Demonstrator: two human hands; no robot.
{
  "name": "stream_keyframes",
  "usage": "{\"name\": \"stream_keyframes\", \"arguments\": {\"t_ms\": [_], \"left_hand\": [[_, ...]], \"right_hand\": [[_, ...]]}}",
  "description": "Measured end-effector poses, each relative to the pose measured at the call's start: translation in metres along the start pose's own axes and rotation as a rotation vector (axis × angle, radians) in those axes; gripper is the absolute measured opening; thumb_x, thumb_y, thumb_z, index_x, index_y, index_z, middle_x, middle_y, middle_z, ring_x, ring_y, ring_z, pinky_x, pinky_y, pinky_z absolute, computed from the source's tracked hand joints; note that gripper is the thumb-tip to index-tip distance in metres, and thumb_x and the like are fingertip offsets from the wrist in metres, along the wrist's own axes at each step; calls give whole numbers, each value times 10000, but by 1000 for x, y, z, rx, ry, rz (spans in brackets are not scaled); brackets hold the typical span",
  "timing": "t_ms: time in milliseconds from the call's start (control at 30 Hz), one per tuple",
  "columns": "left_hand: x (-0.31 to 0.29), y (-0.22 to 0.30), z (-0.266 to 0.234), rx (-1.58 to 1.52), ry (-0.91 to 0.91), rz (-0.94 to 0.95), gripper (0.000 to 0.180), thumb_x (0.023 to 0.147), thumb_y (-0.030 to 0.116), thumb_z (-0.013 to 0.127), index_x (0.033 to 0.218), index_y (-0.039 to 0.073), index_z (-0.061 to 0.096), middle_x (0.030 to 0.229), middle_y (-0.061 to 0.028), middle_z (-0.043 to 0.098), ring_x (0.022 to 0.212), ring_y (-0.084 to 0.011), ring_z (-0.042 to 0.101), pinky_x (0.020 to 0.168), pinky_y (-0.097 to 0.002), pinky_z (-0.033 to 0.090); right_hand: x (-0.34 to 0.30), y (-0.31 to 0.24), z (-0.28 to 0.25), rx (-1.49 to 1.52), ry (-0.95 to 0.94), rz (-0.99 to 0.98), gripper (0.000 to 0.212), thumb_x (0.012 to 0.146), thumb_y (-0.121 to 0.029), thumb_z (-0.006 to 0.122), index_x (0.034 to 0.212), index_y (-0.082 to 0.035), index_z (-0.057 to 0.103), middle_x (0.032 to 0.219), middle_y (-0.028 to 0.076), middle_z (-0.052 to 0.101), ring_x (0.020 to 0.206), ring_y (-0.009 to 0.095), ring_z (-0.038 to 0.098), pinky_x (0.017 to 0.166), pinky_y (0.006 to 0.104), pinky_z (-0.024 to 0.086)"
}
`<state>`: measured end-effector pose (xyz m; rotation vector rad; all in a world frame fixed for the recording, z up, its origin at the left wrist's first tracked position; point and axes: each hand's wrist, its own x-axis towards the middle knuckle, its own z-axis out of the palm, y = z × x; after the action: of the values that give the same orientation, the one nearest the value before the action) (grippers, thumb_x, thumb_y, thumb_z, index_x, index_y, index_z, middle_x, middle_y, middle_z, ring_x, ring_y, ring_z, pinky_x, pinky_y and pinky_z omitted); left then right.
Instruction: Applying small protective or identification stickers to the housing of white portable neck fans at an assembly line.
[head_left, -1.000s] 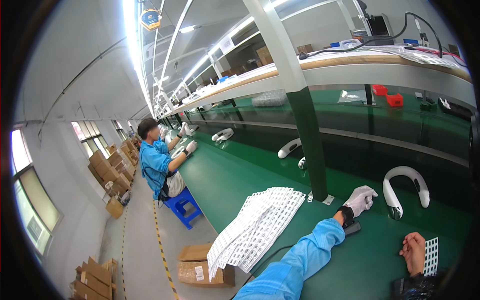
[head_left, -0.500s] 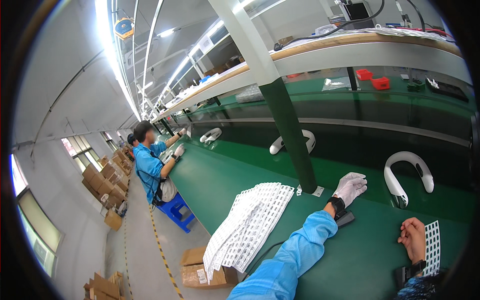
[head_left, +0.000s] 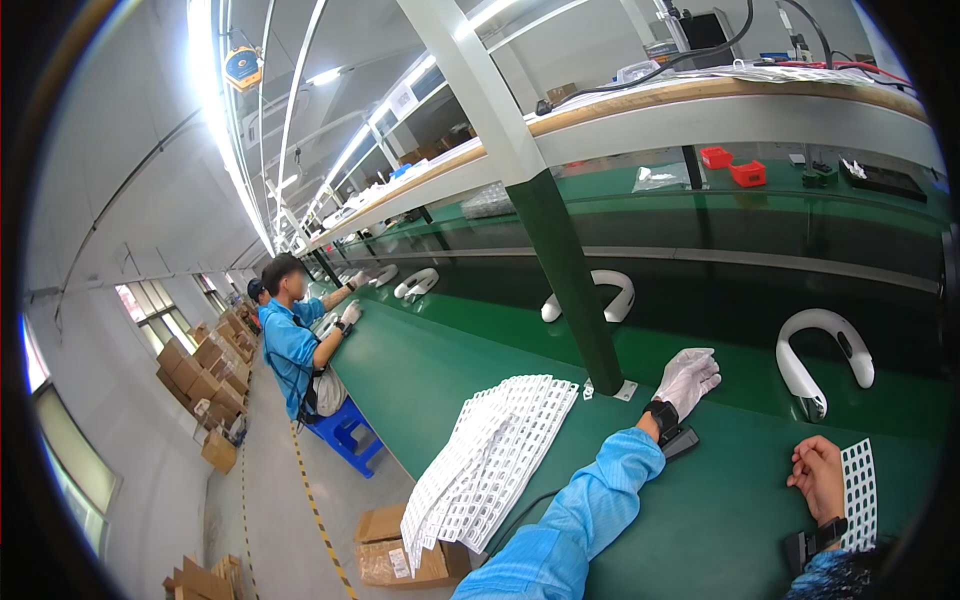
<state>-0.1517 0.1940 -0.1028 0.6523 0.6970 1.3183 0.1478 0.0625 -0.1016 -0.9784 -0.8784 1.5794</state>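
With fingers of left hand [head_left: 686, 382] loosely extended, seemingly empty, and right hand [head_left: 822, 480] half-curled, grip impossible to tell, best handle patterned sheet [head_left: 859, 492] at lower right by edges.

A long green bench [head_left: 720, 530] runs under both hands. Left of the gloved left hand [head_left: 688, 382] I see perforated white sheets [head_left: 495, 450] fanned out on it, overlapping the near edge; a post [head_left: 590, 330] stands closer to that hand, its foot plate on the green. Just right of the bare right hand [head_left: 818, 480] lies a smaller sheet [head_left: 858, 490]. Ahead of the hands, a glossy strip [head_left: 700, 318] carries white loops, the nearest loop [head_left: 793, 366] lying ahead of the right hand. Farther ahead, a green ledge [head_left: 600, 203] bears two red bins [head_left: 747, 174].
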Motion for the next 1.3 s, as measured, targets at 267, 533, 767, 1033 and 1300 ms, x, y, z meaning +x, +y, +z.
{"name": "stream_keyframes", "arguments": {"t_ms": [267, 533, 767, 1033, 1300], "left_hand": [[5, -3, -8, -20, -44, 17, 176, 998, 125, 550, 1124, 3, 539, 792, -29, 538, 735, -125, 552, 750, -322, 555], [-4, 0, 11, -46, 87, 43, 189, 1000, 148, 548, 1135, 16, 550, 754, -16, 511, 707, -120, 528, 728, -315, 538], [7, -7, -15, -15, -119, 31, 162, 1004, 117, 518, 1120, 14, 566, 799, -31, 538, 752, -128, 561, 726, -337, 539], [-1, -5, 16, 22, 21, -2, 165, 981, 91, 536, 1119, 8, 574, 739, -48, 547, 696, -150, 574, 756, -364, 547], [-5, -1, 5, 84, 131, 83, 173, 940, 23, 516, 1109, -3, 547, 807, -78, 550, 743, -179, 587, 783, -408, 566]], "right_hand": [[1, 0, -1, -45, -16, -12, 77, 961, -86, 521, 904, -45, 551, 812, 38, 562, 579, 84, 528, 525, 274, 508], [1, 2, -2, -49, -2, -2, 75, 960, -83, 520, 904, -45, 552, 804, 39, 565, 573, 84, 525, 521, 278, 503], [1, 2, -3, -55, -18, -5, 82, 968, -95, 523, 912, -44, 555, 810, 38, 558, 584, 81, 517, 536, 277, 489], [-3, -1, -10, -66, 5, -26, 81, 965, -94, 532, 913, -39, 561, 826, 45, 566, 591, 90, 525, 560, 288, 503], [-1, 0, 1, -22, -24, 25, 98, 965, -70, 553, 958, 22, 587, 848, 80, 586, 631, 116, 570, 583, 319, 548]]}}
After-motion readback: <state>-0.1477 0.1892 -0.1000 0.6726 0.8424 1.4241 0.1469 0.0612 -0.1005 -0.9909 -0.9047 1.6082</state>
